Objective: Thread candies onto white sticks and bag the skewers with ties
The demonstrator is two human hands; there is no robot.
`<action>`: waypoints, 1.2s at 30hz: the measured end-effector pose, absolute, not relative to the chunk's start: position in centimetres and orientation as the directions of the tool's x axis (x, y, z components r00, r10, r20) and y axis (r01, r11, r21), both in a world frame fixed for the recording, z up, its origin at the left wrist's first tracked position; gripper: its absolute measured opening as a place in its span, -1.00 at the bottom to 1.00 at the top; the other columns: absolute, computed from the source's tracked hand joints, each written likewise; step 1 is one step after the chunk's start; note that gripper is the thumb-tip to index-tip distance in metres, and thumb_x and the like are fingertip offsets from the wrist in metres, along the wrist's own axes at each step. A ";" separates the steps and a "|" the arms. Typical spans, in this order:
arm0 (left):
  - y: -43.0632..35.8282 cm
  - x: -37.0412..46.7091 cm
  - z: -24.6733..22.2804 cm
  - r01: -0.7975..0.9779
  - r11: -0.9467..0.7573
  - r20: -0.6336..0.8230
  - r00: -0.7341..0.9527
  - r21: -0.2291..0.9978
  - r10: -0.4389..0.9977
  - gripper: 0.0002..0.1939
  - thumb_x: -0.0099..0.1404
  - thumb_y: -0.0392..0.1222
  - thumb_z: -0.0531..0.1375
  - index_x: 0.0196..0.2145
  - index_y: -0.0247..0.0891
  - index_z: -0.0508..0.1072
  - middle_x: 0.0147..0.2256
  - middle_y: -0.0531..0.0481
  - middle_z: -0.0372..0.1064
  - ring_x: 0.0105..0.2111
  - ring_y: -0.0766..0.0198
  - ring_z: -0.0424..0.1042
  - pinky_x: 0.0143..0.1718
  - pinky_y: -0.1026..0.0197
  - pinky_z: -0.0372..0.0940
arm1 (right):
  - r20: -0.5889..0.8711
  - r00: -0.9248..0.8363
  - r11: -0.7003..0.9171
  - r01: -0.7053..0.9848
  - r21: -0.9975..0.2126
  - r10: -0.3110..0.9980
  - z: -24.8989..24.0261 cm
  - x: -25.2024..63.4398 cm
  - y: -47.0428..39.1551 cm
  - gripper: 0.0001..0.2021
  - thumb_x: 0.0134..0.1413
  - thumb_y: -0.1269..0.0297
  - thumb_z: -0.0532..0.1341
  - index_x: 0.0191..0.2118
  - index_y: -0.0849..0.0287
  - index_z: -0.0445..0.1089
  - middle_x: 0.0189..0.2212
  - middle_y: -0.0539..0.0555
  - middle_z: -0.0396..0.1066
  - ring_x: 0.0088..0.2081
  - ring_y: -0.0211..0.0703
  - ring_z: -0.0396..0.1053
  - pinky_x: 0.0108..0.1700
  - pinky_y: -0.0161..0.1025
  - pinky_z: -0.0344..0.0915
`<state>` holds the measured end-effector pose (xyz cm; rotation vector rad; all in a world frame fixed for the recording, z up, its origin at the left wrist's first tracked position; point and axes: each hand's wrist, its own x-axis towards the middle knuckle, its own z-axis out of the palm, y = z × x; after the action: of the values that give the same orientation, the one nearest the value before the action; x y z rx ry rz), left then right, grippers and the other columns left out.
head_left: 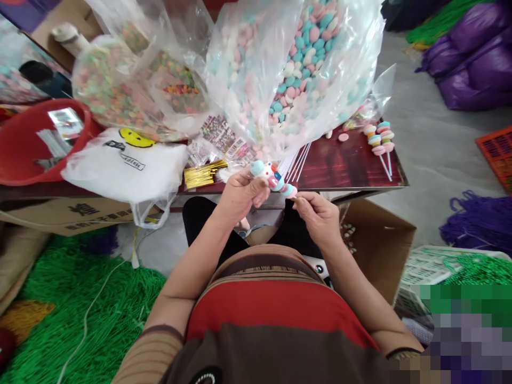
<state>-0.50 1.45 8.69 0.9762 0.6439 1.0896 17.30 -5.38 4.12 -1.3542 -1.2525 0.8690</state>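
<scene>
A candy skewer point(276, 180) in blue, pink and white is held over the table's front edge, tilted, with its stick end to the right. My left hand point(242, 194) is closed around its upper left part. With thumb and fingers pinched, my right hand point(318, 213) grips the stick at the lower right end. White sticks point(298, 162) lie on the table just behind the skewer. Gold twist ties point(202, 175) are left of my left hand, beside printed wrappers point(228, 140). Two finished-looking candy skewers point(380, 140) rest at the table's right corner.
A large clear bag of pastel candies point(296, 80) stands at the back, with a bag of orange-green candies point(132, 85) left of it. A red basin point(24, 144) and a white plastic bag point(128, 168) sit at left. A cardboard box point(380, 245) stands below right.
</scene>
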 end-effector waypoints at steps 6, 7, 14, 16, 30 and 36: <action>1.3 -0.5 8.5 -0.491 0.132 0.015 0.285 0.861 0.958 -0.58 0.03 0.15 0.51 -0.47 -0.25 0.55 -0.77 0.26 0.07 -0.76 0.54 0.02 -0.63 0.33 0.02 | 0.122 0.123 0.110 0.100 -0.989 0.985 3.4 15.5 -5.5 -0.71 0.25 0.03 0.27 -0.13 0.11 0.60 -0.54 -0.06 0.37 -0.54 -0.32 0.23 -0.45 -0.32 0.29; 1.2 -0.6 8.5 -0.472 0.128 0.013 0.283 0.872 0.959 -0.59 0.04 0.14 0.51 -0.45 -0.25 0.56 -0.75 0.25 0.12 -0.75 0.54 0.04 -0.63 0.34 0.02 | 0.118 0.105 0.107 0.104 -0.989 0.987 3.5 15.5 -5.5 -0.72 0.26 0.04 0.27 -0.13 0.12 0.60 -0.55 -0.06 0.38 -0.54 -0.31 0.25 -0.45 -0.32 0.30; 1.0 -2.3 7.9 -0.257 0.103 -0.017 0.316 0.961 0.949 -0.56 0.05 0.11 0.51 -0.24 -0.23 0.60 -0.40 0.05 0.49 -0.47 0.40 0.39 -0.42 0.31 0.28 | 0.109 0.133 0.104 0.044 -0.994 0.985 3.9 15.1 -5.4 -0.78 0.25 0.11 0.28 -0.16 0.09 0.63 -0.55 -0.06 0.45 -0.58 -0.33 0.27 -0.49 -0.33 0.28; 1.6 -3.0 8.5 -0.340 0.026 0.072 0.273 0.940 0.959 -0.40 -0.08 0.21 0.54 -0.18 -0.19 0.57 -0.30 -0.02 0.52 -0.23 0.20 0.52 -0.19 0.20 0.40 | 0.097 0.110 0.097 0.013 -0.995 0.989 3.8 15.1 -5.4 -0.79 0.24 0.12 0.30 -0.17 0.09 0.63 -0.55 -0.06 0.47 -0.58 -0.33 0.28 -0.50 -0.34 0.28; 0.2 1.1 9.1 -0.588 0.077 -0.081 0.020 0.805 0.997 -0.73 0.30 0.05 0.36 -0.36 -0.16 0.44 -0.43 0.11 0.41 -0.29 0.32 0.54 -0.28 0.29 0.38 | 0.167 0.119 0.124 0.305 -0.944 0.979 2.9 14.1 -6.1 -0.67 0.36 -0.05 0.14 -0.24 0.08 0.46 -0.66 -0.10 0.30 -0.61 -0.28 0.25 -0.51 -0.32 0.21; 0.1 1.0 8.7 -0.534 0.057 -0.049 0.028 0.843 0.998 -0.67 0.28 0.14 0.35 -0.32 -0.15 0.44 -0.47 0.13 0.38 -0.29 0.29 0.54 -0.14 0.20 0.40 | -0.087 -0.057 -0.089 -0.040 -0.995 0.995 4.2 14.0 -5.7 -0.56 0.31 -0.18 0.16 -0.24 0.13 0.47 -0.70 -0.14 0.26 -0.67 -0.35 0.13 -0.57 -0.36 0.14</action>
<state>1.00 0.07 8.68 0.7546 0.8023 1.3752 14.05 -5.72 4.17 -1.2157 -1.1752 1.3345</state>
